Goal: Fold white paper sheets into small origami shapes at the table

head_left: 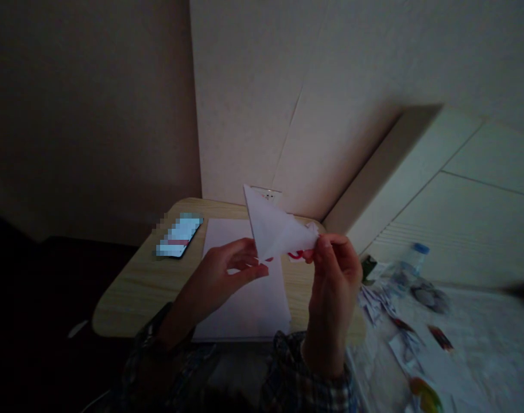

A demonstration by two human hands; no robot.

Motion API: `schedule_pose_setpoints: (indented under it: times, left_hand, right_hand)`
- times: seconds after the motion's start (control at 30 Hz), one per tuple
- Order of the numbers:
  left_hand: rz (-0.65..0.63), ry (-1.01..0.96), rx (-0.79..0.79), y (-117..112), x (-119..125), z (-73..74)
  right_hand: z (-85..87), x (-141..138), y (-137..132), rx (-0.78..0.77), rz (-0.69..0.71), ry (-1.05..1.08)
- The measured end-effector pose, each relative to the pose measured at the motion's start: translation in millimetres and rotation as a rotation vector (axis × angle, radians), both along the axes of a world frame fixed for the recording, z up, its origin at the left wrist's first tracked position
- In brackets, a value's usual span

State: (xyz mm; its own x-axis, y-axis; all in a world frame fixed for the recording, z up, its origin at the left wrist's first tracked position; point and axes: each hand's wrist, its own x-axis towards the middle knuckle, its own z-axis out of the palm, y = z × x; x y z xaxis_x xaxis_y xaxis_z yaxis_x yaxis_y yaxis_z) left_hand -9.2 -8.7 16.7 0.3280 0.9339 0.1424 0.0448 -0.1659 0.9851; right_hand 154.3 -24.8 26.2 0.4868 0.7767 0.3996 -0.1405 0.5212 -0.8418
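Folded paper (pixel 272 226): white triangle, held up above the bench (pixel 128 295).
Right hand (pixel 337 272): grip closed, thumb and fingers pinching the paper's right end.
Left hand (pixel 221 274): grip partly open, at the paper's lower corner; cannot tell whether it touches.
Flat white paper (pixel 248 310): on the bench, below the hands.
Phone (pixel 179 236): lit, on the bench, left of the flat white paper.
Wall socket (pixel 274 194): behind the folded paper, partly hidden.
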Motion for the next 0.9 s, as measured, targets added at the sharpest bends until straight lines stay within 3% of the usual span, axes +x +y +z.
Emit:
schedule_pose_setpoints:
  times: [0.1,0.23,0.4,0.57,0.73,0.9]
  left_hand:
    - [0.036,-0.106,-0.003,-1.8,-1.5,4.4]
    - [0.230,-0.166,0.072,-2.5,-5.4,10.8]
    - [0.418,-0.061,0.162,-1.0,-7.3,8.8]
    - [0.457,0.108,0.250,0.8,-8.5,4.0]
    - [0.501,0.068,0.272,1.2,-10.1,3.3]
    - [0.491,0.015,0.308,0.6,-10.6,7.2]
  right_hand:
    - [-0.6,0.7,-1.5,-0.049,0.060,-0.057]
    - [-0.5,4.2,-1.4,-0.114,0.135,-0.157]
    - [-4.2,6.7,3.8,-0.264,0.308,-0.403]
    - [-8.7,3.4,6.8,-0.239,0.282,-0.482]
    - [-7.2,2.6,5.9,-0.207,0.239,-0.485]
    - [-4.2,2.3,4.1,-0.226,0.280,-0.425]
